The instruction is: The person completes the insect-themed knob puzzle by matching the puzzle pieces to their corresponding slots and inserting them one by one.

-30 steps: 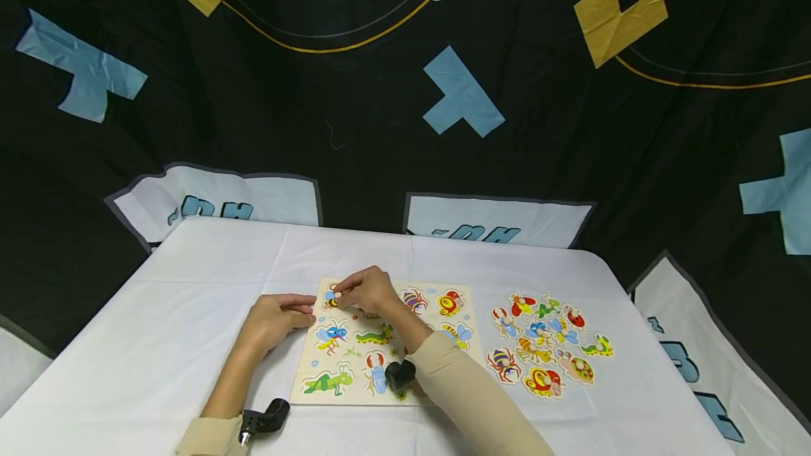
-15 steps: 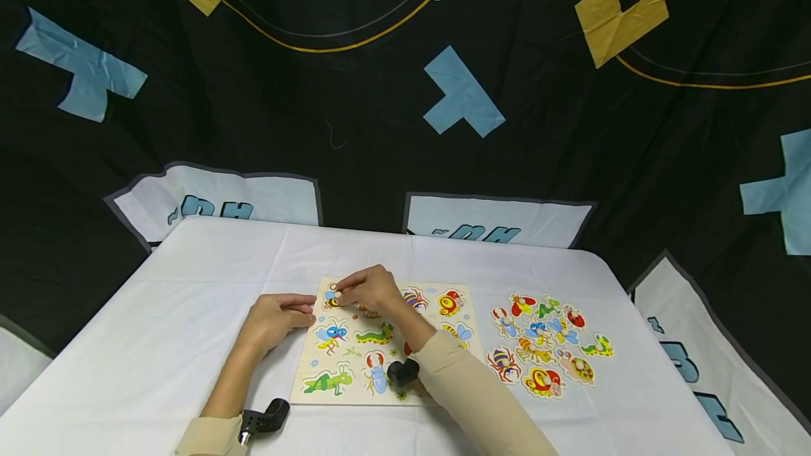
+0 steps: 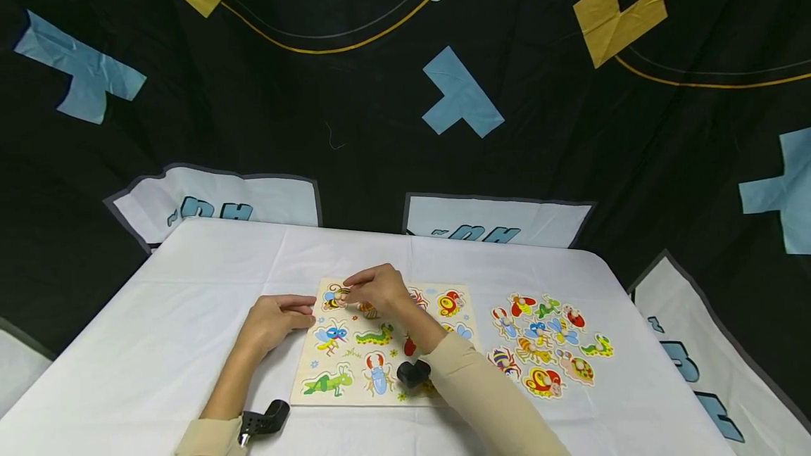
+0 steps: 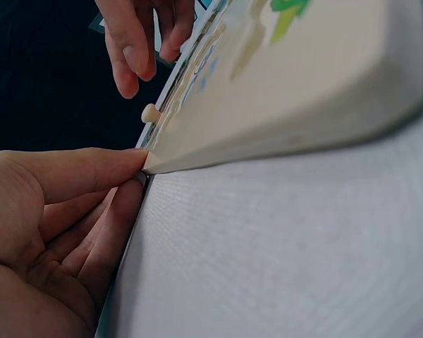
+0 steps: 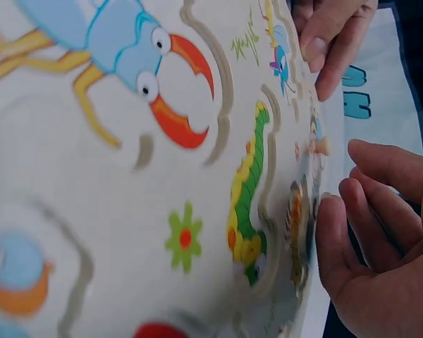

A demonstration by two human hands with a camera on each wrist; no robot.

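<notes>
- Head view: the bee piece (image 3: 334,296) lies in the far left corner of the insect board (image 3: 359,364), partly covered by the right hand (image 3: 380,288). That hand comes over the board from its right side, so the bee sits just left of the fingertips.
- Same view: the left hand (image 3: 274,322) is at the board's left edge, fingers fairly straight and pointing to it; the bee is close by, but the right hand is nearer. Loose insect pieces (image 3: 534,351) lie to the right of the board.
- Left wrist view: the left fingertips, near together, touch the board's edge. The bee's knob (image 4: 150,113) stands up from the board near its far edge, with the right fingertips above it and clear of it.
- Right wrist view: the knob is near the far edge, beyond the caterpillar (image 5: 248,197) on the board. The right thumb and fingers are apart, tips just beside the knob, clamped on nothing. The board's far part is too edge-on for me to tell the bee's long axis or how deep it sits.
</notes>
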